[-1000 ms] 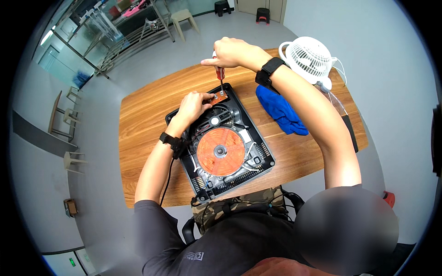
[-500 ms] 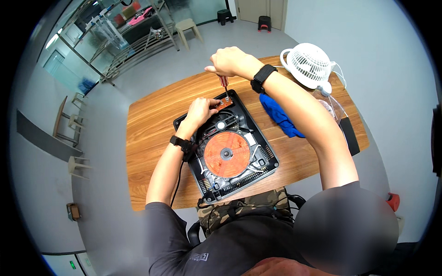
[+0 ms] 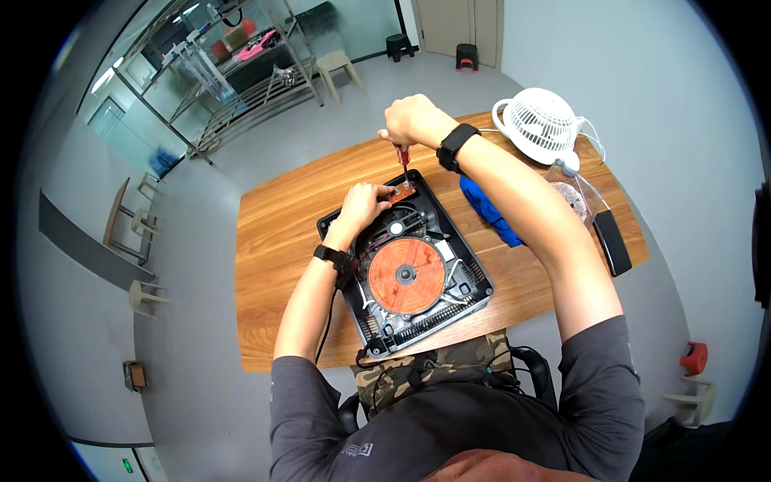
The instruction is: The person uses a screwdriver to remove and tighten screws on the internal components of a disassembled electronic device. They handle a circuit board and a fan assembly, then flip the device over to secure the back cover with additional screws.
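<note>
An opened induction cooker (image 3: 468, 249) lies on the wooden table in front of me, its black casing exposing a round copper coil (image 3: 384, 277) and a small fan. At its far end sits a small brown circuit board (image 3: 405, 193). My right hand (image 3: 415, 122) is closed around the red handle of a screwdriver (image 3: 403, 157), held nearly upright with the tip down on the board. My left hand (image 3: 363, 206) reaches over the casing's left side, its fingers and thumb closed at the board's left end.
Right of the cooker, a blue cloth (image 3: 487, 210) lies partly behind my right forearm. Farther right are a white fan (image 3: 540, 120), a clear plastic bag (image 3: 572, 197) and a dark flat slab (image 3: 613, 243) near the edge of the table (image 3: 277, 265). A black cable hangs by my left wrist.
The whole view has shifted slightly, so the table sits lower and farther right. Both hands keep their places at the circuit board, the screwdriver tip still on it.
</note>
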Motion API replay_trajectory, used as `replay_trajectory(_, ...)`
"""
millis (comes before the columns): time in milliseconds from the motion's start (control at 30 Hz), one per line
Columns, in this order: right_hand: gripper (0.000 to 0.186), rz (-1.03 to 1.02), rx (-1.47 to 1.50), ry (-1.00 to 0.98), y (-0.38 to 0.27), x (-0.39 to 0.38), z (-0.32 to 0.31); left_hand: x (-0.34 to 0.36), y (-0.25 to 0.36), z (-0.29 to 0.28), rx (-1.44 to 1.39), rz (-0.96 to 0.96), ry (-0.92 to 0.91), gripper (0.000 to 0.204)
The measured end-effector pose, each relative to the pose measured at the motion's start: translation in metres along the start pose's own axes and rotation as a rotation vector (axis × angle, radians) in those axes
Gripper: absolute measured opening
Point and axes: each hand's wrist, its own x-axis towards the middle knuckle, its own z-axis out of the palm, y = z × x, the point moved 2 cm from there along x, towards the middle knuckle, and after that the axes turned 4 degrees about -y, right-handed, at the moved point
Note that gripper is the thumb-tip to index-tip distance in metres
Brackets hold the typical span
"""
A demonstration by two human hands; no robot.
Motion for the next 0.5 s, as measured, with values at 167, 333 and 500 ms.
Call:
replay_trajectory(167,0.041,0.027,0.133,0.141,0.009,0.001,0.015,0.001,0.004,0.0,0.034,0.002,0.009,0.039)
replay_trajectory(333,0.04,-0.09,0.388,-0.081,0.015,-0.01,0.01,-0.001,-0.001,0.002,-0.011,-0.014,0.011,0.038)
replay_trajectory(500,0.037,-0.158,0.078,0.109,0.027,0.002,0.026,0.002,0.004,0.001,0.002,-0.016,-0.005,0.039)
